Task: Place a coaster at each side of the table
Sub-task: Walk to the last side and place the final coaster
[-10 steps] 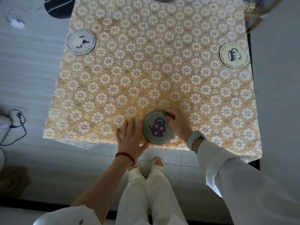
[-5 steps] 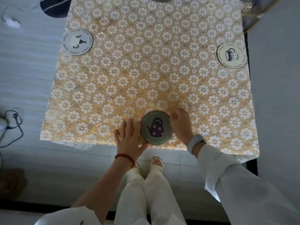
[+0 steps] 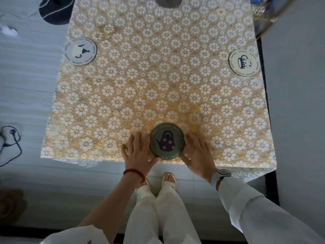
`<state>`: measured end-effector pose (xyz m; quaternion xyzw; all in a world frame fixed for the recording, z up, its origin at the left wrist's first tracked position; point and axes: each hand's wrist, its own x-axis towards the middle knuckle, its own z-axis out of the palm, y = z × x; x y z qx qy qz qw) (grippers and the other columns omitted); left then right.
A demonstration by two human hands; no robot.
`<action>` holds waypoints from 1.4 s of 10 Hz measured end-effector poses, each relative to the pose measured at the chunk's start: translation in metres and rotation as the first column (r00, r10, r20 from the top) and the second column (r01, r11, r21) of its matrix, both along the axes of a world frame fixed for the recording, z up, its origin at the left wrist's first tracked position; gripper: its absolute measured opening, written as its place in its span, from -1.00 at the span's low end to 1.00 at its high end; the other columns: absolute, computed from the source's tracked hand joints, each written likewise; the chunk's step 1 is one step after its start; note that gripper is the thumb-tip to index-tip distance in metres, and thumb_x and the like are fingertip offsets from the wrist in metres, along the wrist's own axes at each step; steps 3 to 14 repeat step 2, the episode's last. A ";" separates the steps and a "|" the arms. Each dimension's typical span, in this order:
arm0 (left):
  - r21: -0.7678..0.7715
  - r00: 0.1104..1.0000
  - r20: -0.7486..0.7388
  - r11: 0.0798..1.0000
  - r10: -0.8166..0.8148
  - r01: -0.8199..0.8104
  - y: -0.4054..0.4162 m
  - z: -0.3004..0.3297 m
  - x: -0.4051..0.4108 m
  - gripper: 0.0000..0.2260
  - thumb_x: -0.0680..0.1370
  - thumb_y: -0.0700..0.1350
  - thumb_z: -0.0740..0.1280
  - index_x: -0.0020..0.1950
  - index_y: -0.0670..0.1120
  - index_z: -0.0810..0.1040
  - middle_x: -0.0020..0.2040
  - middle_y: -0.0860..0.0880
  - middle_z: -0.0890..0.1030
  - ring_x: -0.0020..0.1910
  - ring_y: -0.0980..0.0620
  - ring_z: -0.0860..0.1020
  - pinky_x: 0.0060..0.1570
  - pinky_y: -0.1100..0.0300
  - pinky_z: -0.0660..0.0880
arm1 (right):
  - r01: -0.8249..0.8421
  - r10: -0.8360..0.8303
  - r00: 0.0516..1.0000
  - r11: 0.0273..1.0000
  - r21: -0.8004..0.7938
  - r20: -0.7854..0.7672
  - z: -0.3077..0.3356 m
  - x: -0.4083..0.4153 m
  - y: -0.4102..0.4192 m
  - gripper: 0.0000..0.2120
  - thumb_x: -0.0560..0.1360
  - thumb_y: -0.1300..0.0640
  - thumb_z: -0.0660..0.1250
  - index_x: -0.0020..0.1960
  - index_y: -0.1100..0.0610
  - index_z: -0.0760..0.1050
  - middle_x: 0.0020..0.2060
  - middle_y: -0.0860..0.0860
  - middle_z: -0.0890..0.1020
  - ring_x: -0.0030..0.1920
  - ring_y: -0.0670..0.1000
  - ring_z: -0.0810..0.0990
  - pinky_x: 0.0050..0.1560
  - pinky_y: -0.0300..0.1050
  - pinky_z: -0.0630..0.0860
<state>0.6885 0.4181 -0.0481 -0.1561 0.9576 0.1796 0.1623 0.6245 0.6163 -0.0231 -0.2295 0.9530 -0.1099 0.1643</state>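
A square table (image 3: 158, 76) covered in a gold floral cloth fills the head view. A green coaster with a dark teapot print (image 3: 166, 141) lies flat at the middle of the near edge. My left hand (image 3: 139, 152) rests flat against its left rim, fingers spread and thumb at its lower edge. My right hand (image 3: 198, 154) is cupped against its right rim. A white coaster (image 3: 80, 51) lies at the left side and a white mug-print coaster (image 3: 244, 62) at the right side. A grey coaster (image 3: 168, 1) sits at the far edge, cut off by the frame.
A dark bag or cloth (image 3: 54, 11) lies on the floor past the far left corner. A black cable (image 3: 12, 141) curls on the floor at the left. A grey wall runs along the table's right side. My feet (image 3: 168, 179) stand just under the near edge.
My right fingers have come off the top of the green coaster and now sit beside its right rim. The coaster has stayed near the middle of the near edge.
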 end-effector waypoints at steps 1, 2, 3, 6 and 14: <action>-0.008 1.000 0.010 1.000 -0.002 0.002 0.001 0.002 -0.001 -0.23 0.32 0.27 0.32 0.42 0.04 0.11 0.49 -0.10 0.10 0.47 -0.16 0.03 0.38 -0.24 0.08 | 0.033 -0.033 0.999 0.999 -0.008 0.011 0.004 0.001 -0.003 -0.40 0.33 -0.02 0.43 0.25 0.26 0.38 0.21 0.20 0.49 0.29 0.23 0.39 0.25 0.15 0.39; -0.006 1.000 0.000 1.000 -0.011 0.011 -0.001 0.002 -0.001 -0.23 0.32 0.27 0.32 0.42 0.04 0.11 0.49 -0.11 0.11 0.46 -0.16 0.04 0.36 -0.23 0.09 | 0.025 -0.024 0.999 0.999 -0.024 0.036 0.003 -0.001 -0.005 -0.44 0.38 -0.02 0.38 0.27 0.22 0.34 0.25 0.13 0.43 0.33 0.15 0.32 0.31 0.07 0.35; -0.006 1.000 0.000 1.000 -0.011 0.011 -0.001 0.002 -0.001 -0.23 0.32 0.27 0.32 0.42 0.04 0.11 0.49 -0.11 0.11 0.46 -0.16 0.04 0.36 -0.23 0.09 | 0.025 -0.024 0.999 0.999 -0.024 0.036 0.003 -0.001 -0.005 -0.44 0.38 -0.02 0.38 0.27 0.22 0.34 0.25 0.13 0.43 0.33 0.15 0.32 0.31 0.07 0.35; -0.006 1.000 0.000 1.000 -0.011 0.011 -0.001 0.002 -0.001 -0.23 0.32 0.27 0.32 0.42 0.04 0.11 0.49 -0.11 0.11 0.46 -0.16 0.04 0.36 -0.23 0.09 | 0.025 -0.024 0.999 0.999 -0.024 0.036 0.003 -0.001 -0.005 -0.44 0.38 -0.02 0.38 0.27 0.22 0.34 0.25 0.13 0.43 0.33 0.15 0.32 0.31 0.07 0.35; -0.006 1.000 0.000 1.000 -0.011 0.011 -0.001 0.002 -0.001 -0.23 0.32 0.27 0.32 0.42 0.04 0.11 0.49 -0.11 0.11 0.46 -0.16 0.04 0.36 -0.23 0.09 | 0.025 -0.024 0.999 0.999 -0.024 0.036 0.003 -0.001 -0.005 -0.44 0.38 -0.02 0.38 0.27 0.22 0.34 0.25 0.13 0.43 0.33 0.15 0.32 0.31 0.07 0.35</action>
